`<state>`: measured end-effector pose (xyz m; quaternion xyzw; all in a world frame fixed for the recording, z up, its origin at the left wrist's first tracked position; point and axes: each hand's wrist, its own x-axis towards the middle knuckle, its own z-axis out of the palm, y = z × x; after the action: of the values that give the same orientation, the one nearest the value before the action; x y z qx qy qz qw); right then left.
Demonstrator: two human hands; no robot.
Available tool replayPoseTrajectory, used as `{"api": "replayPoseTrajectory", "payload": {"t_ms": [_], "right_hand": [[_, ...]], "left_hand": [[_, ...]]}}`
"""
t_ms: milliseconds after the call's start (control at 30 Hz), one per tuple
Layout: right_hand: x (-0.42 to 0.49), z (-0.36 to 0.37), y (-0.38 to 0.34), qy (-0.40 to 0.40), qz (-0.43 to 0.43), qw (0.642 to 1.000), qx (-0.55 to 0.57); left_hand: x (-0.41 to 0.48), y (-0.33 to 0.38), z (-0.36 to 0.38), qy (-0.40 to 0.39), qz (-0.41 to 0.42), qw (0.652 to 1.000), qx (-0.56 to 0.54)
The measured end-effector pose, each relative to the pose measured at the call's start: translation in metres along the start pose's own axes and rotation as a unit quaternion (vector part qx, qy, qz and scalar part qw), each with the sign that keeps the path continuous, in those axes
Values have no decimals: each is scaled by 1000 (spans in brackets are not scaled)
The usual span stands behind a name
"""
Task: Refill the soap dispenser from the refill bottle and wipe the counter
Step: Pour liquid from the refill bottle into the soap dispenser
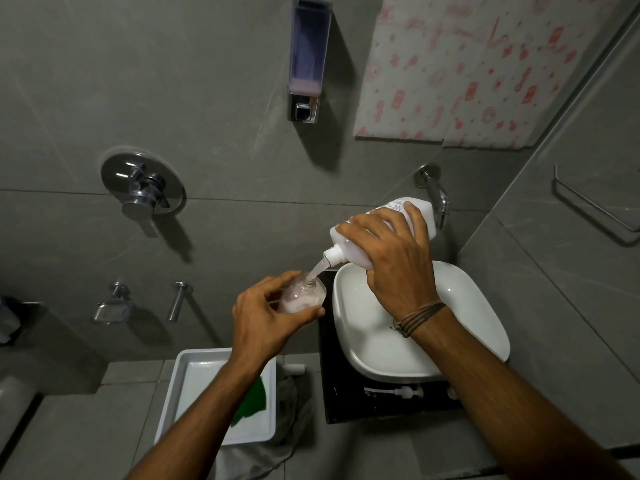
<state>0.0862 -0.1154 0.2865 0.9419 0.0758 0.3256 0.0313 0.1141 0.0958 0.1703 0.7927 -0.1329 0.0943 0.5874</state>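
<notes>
My right hand (398, 251) grips a white refill bottle (424, 211), tipped with its threaded neck pointing down and left. A pale pink stream of soap (318, 270) runs from the neck into the mouth of a small clear soap dispenser bottle (304, 296). My left hand (266, 317) holds that dispenser bottle from the left and below, with the thumb along its front. The bottle holds pinkish soap in its lower part. Its white pump head (394, 392) lies on the black counter (332, 403) in front of the basin.
A white basin (460, 306) sits on the counter under a wall spout (438, 199). A wall-mounted soap dispenser (308, 60) hangs above. On the floor to the left stands a white tray (183, 389) with a green cloth (252, 403), with a grey cloth (291, 410) beside it.
</notes>
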Motion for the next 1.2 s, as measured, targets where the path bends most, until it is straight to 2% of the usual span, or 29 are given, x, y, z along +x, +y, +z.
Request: {"api": "replayPoseTrajectory", "payload": {"t_ms": [1200], "right_hand": [[-3,5,-1,-15,-1,1000,0]], "left_hand": [[0,-4,2,-3,9,1000,0]]}}
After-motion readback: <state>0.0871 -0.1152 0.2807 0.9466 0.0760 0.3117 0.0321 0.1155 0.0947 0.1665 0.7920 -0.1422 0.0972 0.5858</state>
